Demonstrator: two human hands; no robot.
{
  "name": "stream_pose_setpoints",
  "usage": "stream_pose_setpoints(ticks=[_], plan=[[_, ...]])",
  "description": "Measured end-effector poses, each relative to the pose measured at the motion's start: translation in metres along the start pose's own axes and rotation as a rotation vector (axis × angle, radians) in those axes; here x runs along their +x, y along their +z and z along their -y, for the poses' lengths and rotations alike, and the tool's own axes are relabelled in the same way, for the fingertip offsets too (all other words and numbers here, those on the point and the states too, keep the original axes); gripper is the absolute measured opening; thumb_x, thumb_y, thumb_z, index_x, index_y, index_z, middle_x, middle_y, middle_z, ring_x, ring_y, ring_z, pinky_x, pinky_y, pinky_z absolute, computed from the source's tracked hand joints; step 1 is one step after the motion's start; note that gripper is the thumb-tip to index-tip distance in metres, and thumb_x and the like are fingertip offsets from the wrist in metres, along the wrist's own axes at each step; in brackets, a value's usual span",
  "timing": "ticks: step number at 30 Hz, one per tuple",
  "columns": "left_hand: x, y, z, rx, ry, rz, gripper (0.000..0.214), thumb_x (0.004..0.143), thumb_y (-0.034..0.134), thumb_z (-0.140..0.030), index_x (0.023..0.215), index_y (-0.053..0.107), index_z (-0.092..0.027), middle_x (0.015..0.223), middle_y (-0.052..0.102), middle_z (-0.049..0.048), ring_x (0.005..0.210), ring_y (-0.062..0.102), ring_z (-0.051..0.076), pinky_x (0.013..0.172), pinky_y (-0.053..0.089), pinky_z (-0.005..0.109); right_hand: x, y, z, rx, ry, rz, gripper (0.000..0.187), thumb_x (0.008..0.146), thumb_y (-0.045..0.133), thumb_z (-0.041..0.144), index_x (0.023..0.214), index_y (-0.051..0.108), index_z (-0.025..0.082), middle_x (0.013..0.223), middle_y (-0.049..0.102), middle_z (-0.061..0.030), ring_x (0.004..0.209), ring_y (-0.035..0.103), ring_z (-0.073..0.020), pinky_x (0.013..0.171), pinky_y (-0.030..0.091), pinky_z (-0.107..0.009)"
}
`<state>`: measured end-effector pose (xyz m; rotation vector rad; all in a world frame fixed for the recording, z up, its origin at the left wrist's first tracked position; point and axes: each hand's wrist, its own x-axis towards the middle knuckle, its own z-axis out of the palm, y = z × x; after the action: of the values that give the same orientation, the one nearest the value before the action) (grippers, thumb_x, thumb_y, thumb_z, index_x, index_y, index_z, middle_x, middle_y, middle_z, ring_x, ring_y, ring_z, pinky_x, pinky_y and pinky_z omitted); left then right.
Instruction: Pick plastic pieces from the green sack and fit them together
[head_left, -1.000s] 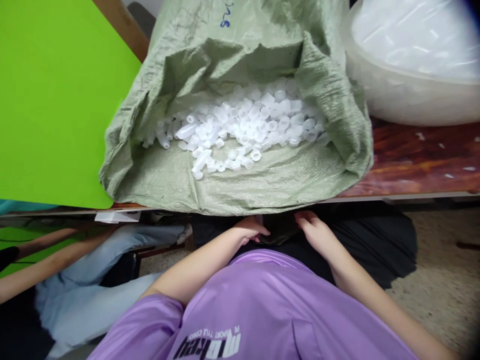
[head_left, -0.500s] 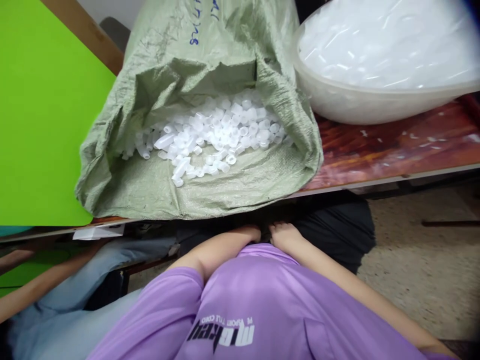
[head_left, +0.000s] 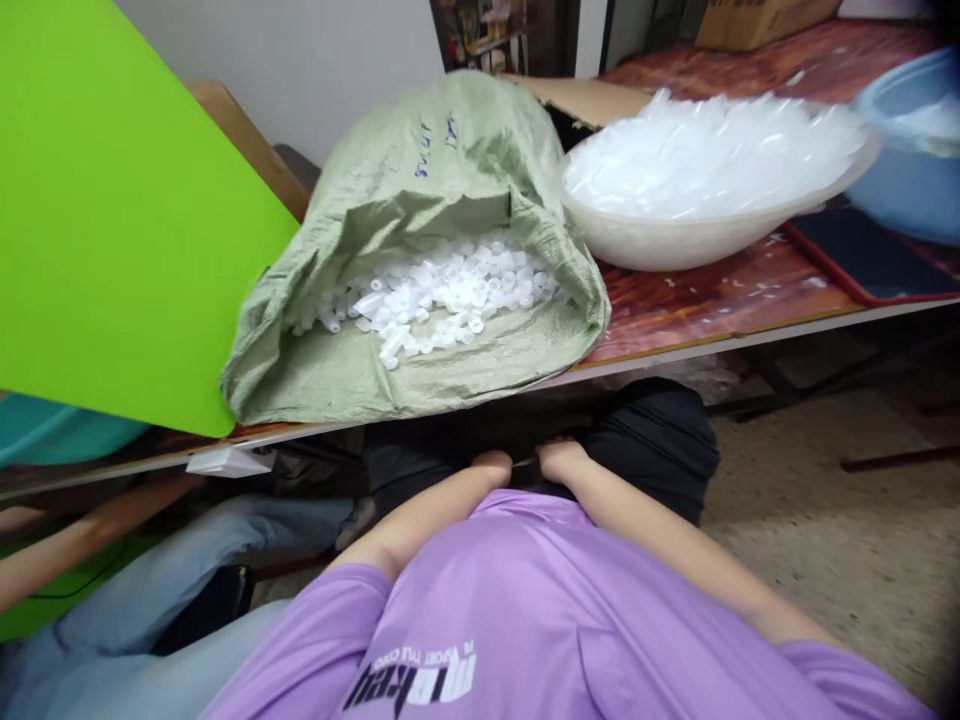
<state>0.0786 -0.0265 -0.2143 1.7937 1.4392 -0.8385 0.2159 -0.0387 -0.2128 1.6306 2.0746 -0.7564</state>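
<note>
My left hand (head_left: 493,464) and my right hand (head_left: 560,458) rest low in my lap, close together against the dark trousers. The left one's fingers are out of sight; only a little of the right one's fingers shows, and I cannot make out anything in either hand. Beyond them on the table stands a pale green woven sack (head_left: 405,390), its mouth facing me. Inside its mouth lies a heap of small white translucent plastic tube pieces (head_left: 450,290). Both hands are below the table edge, apart from the sack.
Right of the sack, a translucent bowl (head_left: 675,240) is heaped with clear plastic pieces; a blue basin (head_left: 915,170) stands farther right. A bright green panel (head_left: 127,230) and a teal container (head_left: 60,430) are on the left. A neighbouring person's arm (head_left: 97,540) reaches under the table's left side.
The view has tilted up and shifted left, so the sack and bowl look smaller and the blue basin and cardboard box now show. Both hands stay in my lap.
</note>
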Motion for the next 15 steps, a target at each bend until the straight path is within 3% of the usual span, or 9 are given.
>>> stream_pose_setpoints(ticks=[8, 15], plan=[[-0.039, -0.007, 0.006, 0.198, 0.145, -0.119, 0.027, 0.087, 0.051, -0.032, 0.107, 0.056, -0.014, 0.108, 0.058, 0.0078, 0.094, 0.058, 0.018, 0.081, 0.049, 0.039, -0.024, -0.002, 0.003, -0.046, -0.042, -0.15, 0.03, 0.088, 0.051, 0.032, 0.113, 0.054, 0.016, 0.114, 0.056, -0.0083, 0.096, 0.057, -0.0186, 0.081, 0.049, -0.04], [-0.049, -0.01, 0.003, 0.27, 0.263, -0.183, 0.025, 0.088, 0.049, -0.031, 0.102, 0.059, -0.013, 0.105, 0.061, 0.0076, 0.097, 0.058, 0.019, 0.086, 0.046, 0.042, -0.033, 0.004, -0.004, -0.075, -0.062, -0.162, 0.03, 0.088, 0.052, 0.032, 0.113, 0.054, 0.015, 0.114, 0.056, -0.0083, 0.097, 0.057, -0.019, 0.082, 0.048, -0.04]])
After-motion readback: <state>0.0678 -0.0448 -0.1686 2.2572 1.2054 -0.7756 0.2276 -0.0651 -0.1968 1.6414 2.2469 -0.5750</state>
